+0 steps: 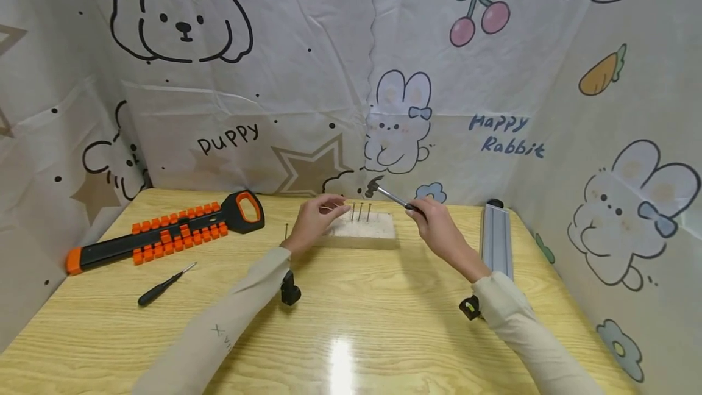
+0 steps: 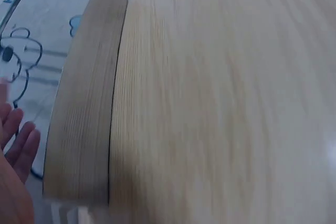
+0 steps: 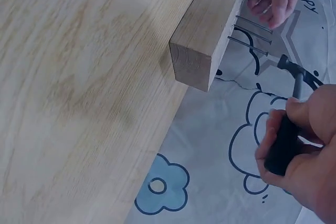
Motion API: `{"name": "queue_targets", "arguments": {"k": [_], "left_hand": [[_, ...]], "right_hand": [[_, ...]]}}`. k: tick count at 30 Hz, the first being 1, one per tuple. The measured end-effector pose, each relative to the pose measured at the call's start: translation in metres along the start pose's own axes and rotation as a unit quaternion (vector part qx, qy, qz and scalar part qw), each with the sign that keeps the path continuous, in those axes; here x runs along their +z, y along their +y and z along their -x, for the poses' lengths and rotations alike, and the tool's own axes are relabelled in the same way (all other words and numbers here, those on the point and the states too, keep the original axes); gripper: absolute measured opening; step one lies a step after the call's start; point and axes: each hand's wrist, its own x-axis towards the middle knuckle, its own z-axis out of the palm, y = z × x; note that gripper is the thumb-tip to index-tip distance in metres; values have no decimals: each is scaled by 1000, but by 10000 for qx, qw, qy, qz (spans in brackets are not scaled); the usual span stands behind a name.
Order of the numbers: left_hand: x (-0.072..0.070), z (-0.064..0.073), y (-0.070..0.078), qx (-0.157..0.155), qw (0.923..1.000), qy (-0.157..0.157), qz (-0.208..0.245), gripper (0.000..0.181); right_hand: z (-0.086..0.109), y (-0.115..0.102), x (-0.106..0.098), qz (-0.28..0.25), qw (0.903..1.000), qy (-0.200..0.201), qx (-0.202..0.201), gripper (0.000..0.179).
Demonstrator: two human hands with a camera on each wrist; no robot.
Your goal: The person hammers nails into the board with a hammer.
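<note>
A light wooden block (image 1: 362, 241) lies on the table, with several upright nails (image 1: 360, 212) standing in its top. My right hand (image 1: 439, 227) grips a small claw hammer (image 3: 283, 145) by its black handle. In the head view, the hammer head (image 1: 373, 186) is raised over the nails; the right wrist view shows it close to the nearest nail's head. Beside the nails, over the block's left part, is my left hand (image 1: 317, 221), its fingers loosely bent and apart with nothing in them. Another nail (image 1: 286, 231) shows just left of my left wrist.
On the left of the table (image 1: 356, 309) lie a black-and-orange rack (image 1: 181, 231) and a black-handled screwdriver (image 1: 167, 284). A long grey metal case (image 1: 496, 239) lies by my right forearm. Printed cloth (image 1: 307, 90) hangs behind and at both sides.
</note>
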Motion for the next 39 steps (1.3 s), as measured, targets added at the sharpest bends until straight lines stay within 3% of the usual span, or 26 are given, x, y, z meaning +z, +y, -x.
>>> {"name": "queue_targets", "arguments": {"k": [6, 11, 14, 20, 23, 28, 35, 39], "left_hand": [[-31, 2, -3, 284, 9958, 380, -781, 25], [-57, 10, -3, 60, 9858, 247, -1659, 23], [-71, 17, -3, -314, 9736, 35, -2262, 23], [-88, 30, -3, -1006, 9393, -582, -3229, 16], [-89, 33, -2, -1196, 9292, -813, -3401, 19], [-83, 34, 0, -1404, 9194, -1000, -3536, 29], [-81, 30, -2, -1880, 9228, -1226, -3132, 57], [-85, 28, -3, -2170, 9193, -1354, -2991, 56]], "right_hand": [[-3, 5, -2, -393, 9962, -487, 608, 20], [-4, 10, -4, -716, 9926, -541, 815, 23], [-4, 11, -4, -783, 9923, -422, 857, 23], [0, 14, -1, -689, 9934, 72, 913, 23], [1, 17, 1, -580, 9947, 287, 793, 24], [0, 23, 3, -439, 9965, 482, 527, 20], [4, 27, 8, -358, 9974, 490, 386, 18], [5, 29, 9, -290, 9976, 423, 476, 17]]}}
